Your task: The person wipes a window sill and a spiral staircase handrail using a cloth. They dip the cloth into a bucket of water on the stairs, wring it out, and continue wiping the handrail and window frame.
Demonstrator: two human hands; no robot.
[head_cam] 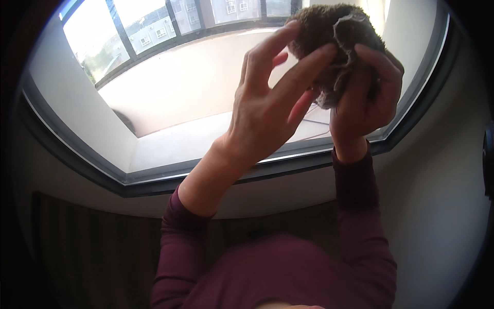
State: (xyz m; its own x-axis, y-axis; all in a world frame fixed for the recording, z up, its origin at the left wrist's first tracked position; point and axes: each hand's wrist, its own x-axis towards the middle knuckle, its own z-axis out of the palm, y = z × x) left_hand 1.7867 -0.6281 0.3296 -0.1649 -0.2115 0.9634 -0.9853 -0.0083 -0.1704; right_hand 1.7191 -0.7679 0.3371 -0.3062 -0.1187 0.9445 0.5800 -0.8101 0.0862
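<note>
A crumpled brown fluffy cloth [320, 27] is raised high before me, at the upper right of the view. It has a greyish seam or torn edge running down its near side. My right hand [362, 100] grips its lower right part, thumb pressed against the fabric and the other fingers partly hidden behind it. From the left, my left hand [266, 100] takes hold of it with spread fingertips. Part of that hand's grip is out of sight behind the cloth.
A dark window frame [162, 185] edges the opening in front of me. Beyond it lie a pale ledge [173, 150] and outer windows [150, 31] facing buildings. Striped dark fabric or flooring [88, 239] shows below. A dark object [488, 162] is at the right rim.
</note>
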